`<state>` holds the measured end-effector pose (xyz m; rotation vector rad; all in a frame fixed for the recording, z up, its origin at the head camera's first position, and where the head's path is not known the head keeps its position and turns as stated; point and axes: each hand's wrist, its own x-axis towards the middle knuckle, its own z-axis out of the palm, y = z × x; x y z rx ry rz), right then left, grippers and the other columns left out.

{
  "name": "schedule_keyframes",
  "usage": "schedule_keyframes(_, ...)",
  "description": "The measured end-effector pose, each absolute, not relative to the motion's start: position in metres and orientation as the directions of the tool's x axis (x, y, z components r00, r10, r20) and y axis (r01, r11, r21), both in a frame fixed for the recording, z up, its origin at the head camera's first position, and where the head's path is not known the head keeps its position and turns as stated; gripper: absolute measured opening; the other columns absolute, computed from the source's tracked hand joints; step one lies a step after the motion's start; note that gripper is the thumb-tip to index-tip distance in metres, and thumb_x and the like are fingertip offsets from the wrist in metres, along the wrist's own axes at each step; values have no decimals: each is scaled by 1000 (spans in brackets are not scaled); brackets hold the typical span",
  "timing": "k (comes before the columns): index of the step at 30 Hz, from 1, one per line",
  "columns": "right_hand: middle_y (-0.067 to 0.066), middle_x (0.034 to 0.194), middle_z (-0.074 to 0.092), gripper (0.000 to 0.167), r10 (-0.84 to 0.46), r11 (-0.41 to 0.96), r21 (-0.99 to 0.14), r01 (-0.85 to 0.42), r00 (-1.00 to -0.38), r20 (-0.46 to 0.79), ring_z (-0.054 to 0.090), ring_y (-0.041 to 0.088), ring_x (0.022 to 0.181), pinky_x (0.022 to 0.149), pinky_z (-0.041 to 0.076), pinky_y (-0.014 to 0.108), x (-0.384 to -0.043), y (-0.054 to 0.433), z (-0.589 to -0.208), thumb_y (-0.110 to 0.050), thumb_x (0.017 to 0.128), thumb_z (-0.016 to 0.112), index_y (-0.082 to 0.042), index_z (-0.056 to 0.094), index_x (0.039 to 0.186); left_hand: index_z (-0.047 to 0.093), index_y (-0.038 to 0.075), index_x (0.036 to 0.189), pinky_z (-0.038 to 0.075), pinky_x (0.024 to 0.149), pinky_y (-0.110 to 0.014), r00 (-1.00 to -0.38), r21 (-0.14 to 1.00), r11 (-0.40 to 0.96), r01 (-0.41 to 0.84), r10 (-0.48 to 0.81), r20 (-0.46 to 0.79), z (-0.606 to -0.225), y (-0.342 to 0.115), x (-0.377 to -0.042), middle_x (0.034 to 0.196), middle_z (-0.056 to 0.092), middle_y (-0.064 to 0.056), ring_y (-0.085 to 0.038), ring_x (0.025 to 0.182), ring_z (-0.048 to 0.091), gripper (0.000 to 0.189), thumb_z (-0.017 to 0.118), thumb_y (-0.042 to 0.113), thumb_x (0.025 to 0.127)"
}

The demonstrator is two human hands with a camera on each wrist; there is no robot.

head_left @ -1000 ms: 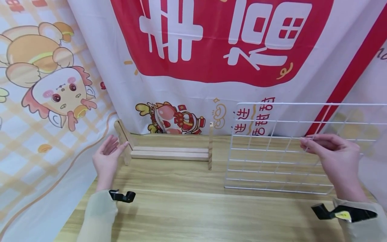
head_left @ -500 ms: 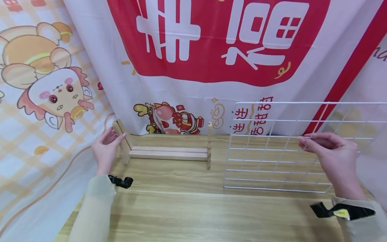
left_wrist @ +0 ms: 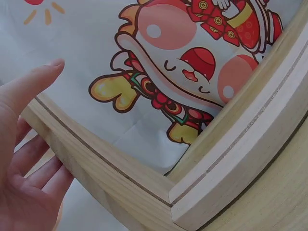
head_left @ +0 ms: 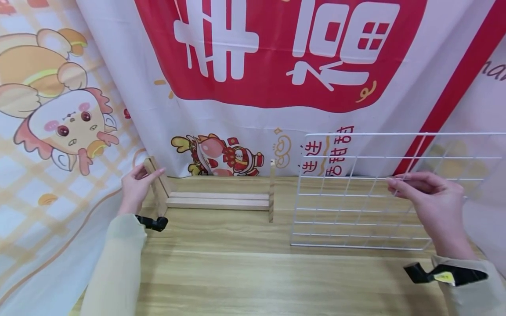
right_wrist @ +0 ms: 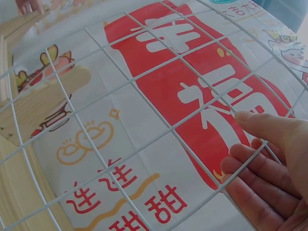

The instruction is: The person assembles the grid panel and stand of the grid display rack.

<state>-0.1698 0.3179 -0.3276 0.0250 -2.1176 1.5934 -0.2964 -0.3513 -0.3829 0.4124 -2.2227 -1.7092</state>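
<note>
White wire grid (head_left: 371,178) held in right fingers (right_wrist: 260,179).

Perhaps a screened-off corner of a home, the surroundings mostly hidden: a wood-grain bench (head_left: 253,281), red-and-white cloth (head_left: 272,94) behind, cartoon-printed cloth (head_left: 59,188) at left.

Right wrist view crops the wire grid (right_wrist: 172,129).

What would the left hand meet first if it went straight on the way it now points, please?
Most likely the left upright of the wooden frame; the left hand is right at it, though depth leaves contact unclear.
</note>
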Motion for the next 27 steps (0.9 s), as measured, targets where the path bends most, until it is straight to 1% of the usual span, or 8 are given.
schedule_keyframes(6, 1, 93, 77, 33, 273, 292, -904, -311, -879, 390, 74, 10, 77, 74, 55, 19, -171, 318, -329, -9, 89, 81, 6, 70, 116, 35, 12, 159, 47, 98, -19, -930, 989, 149, -13, -364, 43, -385, -358, -294, 156, 41, -13, -18, 134, 44, 93, 85, 37, 84)
schedule_keyframes(8, 0, 93, 77, 33, 277, 307, -902, -302, -879, 388, 74, 10, 78, 75, 55, 18, -171, 318, -329, -10, 89, 81, 5, 70, 116, 39, 7, 156, 51, 89, -15, -944, 995, 97, 17, -327, 48, -385, -361, -292, 147, 50, -13, -15, 125, 52, 88, 86, 30, 85)
schedule_keyframes(10, 0, 93, 77, 33, 281, 327, -900, -288, -880, 384, 74, 9, 78, 75, 55, 17, -171, 318, -329, -11, 89, 80, 4, 70, 117, 50, 3, 148, 54, 84, -15, -961, 997, 53, 49, -271, 61, -382, -361, -288, 130, 60, -9, -10, 112, 59, 73, 85, 21, 87)
schedule_keyframes(12, -1, 94, 77, 34, 282, 343, -897, -277, -881, 380, 74, 9, 79, 76, 54, 17, -171, 317, -329, -12, 90, 80, 4, 70, 118, 64, -1, 131, 56, 81, -19, -972, 996, 31, 80, -218, 85, -377, -357, -283, 110, 65, -3, -8, 96, 64, 50, 84, 13, 87)
schedule_keyframes(14, -1, 95, 77, 34, 284, 357, -895, -269, -881, 378, 74, 8, 79, 76, 54, 16, -171, 317, -328, -14, 90, 80, 3, 70, 119, 66, -5, 121, 57, 81, -21, -980, 994, 55, 90, -175, 98, -374, -355, -280, 102, 66, 1, -7, 91, 66, 40, 82, 12, 88)
schedule_keyframes(17, -1, 95, 77, 34, 282, 352, -896, -271, -882, 377, 74, 8, 79, 76, 54, 17, -171, 317, -328, -13, 90, 80, 3, 70, 119, 64, -7, 123, 56, 82, -20, -985, 989, 124, 81, -142, 98, -374, -355, -280, 105, 65, 1, -7, 93, 66, 45, 82, 16, 90)
schedule_keyframes(20, 0, 94, 77, 35, 280, 338, -900, -276, -883, 376, 74, 9, 78, 75, 55, 17, -171, 317, -328, -13, 90, 80, 5, 69, 118, 57, -4, 135, 56, 83, -19, -987, 980, 191, 55, -140, 83, -381, -358, -285, 111, 64, 2, -6, 96, 65, 59, 82, 24, 89)
schedule_keyframes(27, 0, 94, 77, 36, 279, 319, -904, -284, -883, 376, 74, 9, 78, 75, 55, 18, -171, 317, -328, -12, 90, 80, 7, 68, 118, 57, -5, 136, 56, 83, -20, -984, 963, 258, 82, -132, 119, -385, -346, -285, 112, 65, 1, -6, 96, 66, 61, 82, 26, 90)
